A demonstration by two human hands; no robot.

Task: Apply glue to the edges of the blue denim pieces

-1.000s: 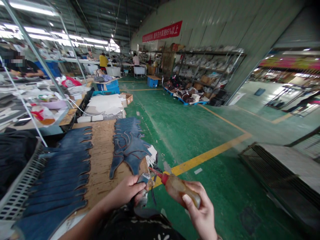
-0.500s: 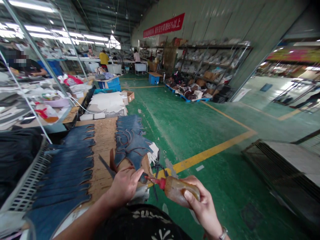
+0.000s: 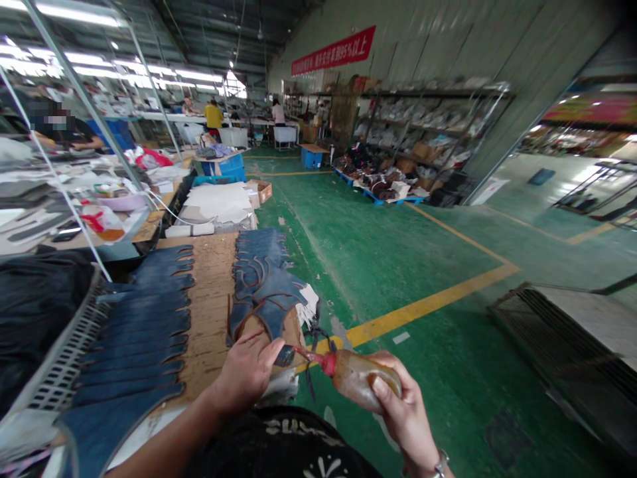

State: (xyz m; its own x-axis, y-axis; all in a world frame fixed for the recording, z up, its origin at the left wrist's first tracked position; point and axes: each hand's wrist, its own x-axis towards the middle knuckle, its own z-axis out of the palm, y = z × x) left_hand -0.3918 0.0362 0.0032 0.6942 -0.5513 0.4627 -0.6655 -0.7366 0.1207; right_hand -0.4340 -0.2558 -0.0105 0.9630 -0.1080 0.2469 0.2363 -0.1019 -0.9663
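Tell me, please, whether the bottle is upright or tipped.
Tipped: the right hand holds the bottle nearly sideways, red nozzle toward the left hand.

A green floor (image 3: pixel 358 252) fills the middle, crossed by a yellow line (image 3: pixel 423 307) towards four o'clock. A pale wall (image 3: pixel 448 46) rises at one, shelves (image 3: pixel 438 95) at two; strip lights (image 3: pixel 79 13) glow at ten.

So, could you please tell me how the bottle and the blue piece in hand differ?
The bottle is cloudy amber with a red cap; the blue piece is dark. The bottle is plump and rounded; the blue piece's visible end is much smaller. The right hand holds the bottle, the left hand the blue piece. Both are hand-held.
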